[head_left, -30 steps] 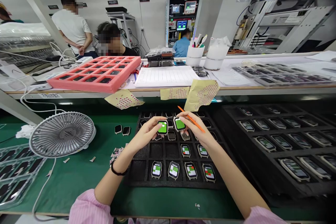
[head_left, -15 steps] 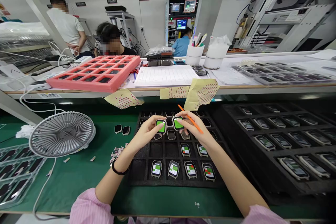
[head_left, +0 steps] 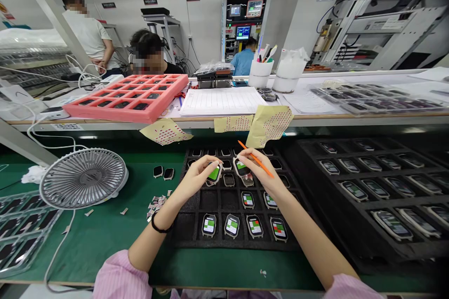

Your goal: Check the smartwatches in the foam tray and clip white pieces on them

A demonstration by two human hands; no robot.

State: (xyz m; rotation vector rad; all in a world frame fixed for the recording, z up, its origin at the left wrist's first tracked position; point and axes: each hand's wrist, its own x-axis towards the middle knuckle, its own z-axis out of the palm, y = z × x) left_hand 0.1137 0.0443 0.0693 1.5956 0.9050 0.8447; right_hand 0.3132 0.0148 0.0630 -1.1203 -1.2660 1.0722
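My left hand [head_left: 198, 175] is closed on a watch [head_left: 214, 175] with a lit green screen, tilted above the black foam tray [head_left: 224, 244]. Just to the right, my right hand [head_left: 255, 164] grips a second watch [head_left: 242, 167], also showing green, and an orange stick [head_left: 257, 160] lies across that hand. The two held watches are apart. In the tray's nearest row, several watches [head_left: 232, 226] show white, green and red screens. Other watches [head_left: 247, 200] sit in compartments farther back, partly hidden by my hands.
At left stand a round fan [head_left: 84, 178] and a clear tray [head_left: 30, 229]; small tags [head_left: 156, 204] and two watch faces [head_left: 168, 174] lie beside the foam tray. A second black tray [head_left: 358, 217] is at right. The shelf edge [head_left: 196, 125] crosses ahead. People are beyond.
Both held watches have tilted, and the left one has dropped slightly. The fingers of my hands have shifted up toward the watches' upper edges.
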